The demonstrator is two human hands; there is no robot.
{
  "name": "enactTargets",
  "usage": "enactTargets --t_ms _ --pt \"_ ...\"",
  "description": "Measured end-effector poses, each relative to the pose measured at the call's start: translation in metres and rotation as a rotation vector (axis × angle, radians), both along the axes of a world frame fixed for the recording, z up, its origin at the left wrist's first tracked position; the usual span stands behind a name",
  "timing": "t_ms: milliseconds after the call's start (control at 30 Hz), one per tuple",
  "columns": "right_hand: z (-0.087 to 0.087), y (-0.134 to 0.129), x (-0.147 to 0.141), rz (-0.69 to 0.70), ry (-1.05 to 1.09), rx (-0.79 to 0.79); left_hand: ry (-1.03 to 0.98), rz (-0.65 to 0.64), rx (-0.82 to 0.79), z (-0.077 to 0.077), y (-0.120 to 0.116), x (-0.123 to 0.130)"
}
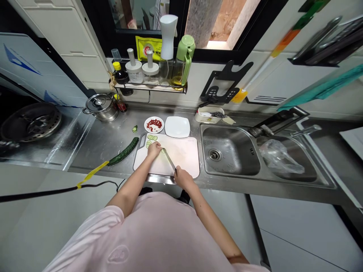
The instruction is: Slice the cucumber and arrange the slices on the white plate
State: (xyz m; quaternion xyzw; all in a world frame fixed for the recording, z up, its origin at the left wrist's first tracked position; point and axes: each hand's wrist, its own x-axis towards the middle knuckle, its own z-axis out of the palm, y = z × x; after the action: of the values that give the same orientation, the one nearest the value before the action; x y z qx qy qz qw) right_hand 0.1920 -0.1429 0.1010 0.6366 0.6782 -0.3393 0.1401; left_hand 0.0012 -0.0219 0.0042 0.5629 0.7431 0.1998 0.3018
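A white cutting board (185,155) lies on the steel counter in front of me. My right hand (183,177) is wrapped round the handle of a knife (170,160), whose blade points up and left over the board. Near the blade's tip is a small green slice (163,150). My left hand (154,150) has its fingers pressed together beside that slice; what they hold, if anything, is too small to tell. Several cucumber slices (152,137) lie at the board's upper left. A long dark cucumber (124,152) rests on the counter to the left.
Behind the board stand a plate of red pieces (154,125) and a white plate (177,127). A lidded pot (102,107) is at the back left. The sink (231,151) lies right, a clear bag (279,155) in its second basin. Bottles and jars fill a shelf (150,87).
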Motion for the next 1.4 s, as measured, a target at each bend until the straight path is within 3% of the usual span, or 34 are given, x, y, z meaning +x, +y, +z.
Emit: enactTargets --t_ms 1133,1400 --pt "-0.002 -0.027 0.017 0.006 -0.005 -0.01 -0.03 0.017 0.022 0.001 -0.002 0.0" --pt "-0.015 -0.037 0.019 -0.017 0.003 0.039 -0.014 0.027 0.003 0.005 -0.004 0.002"
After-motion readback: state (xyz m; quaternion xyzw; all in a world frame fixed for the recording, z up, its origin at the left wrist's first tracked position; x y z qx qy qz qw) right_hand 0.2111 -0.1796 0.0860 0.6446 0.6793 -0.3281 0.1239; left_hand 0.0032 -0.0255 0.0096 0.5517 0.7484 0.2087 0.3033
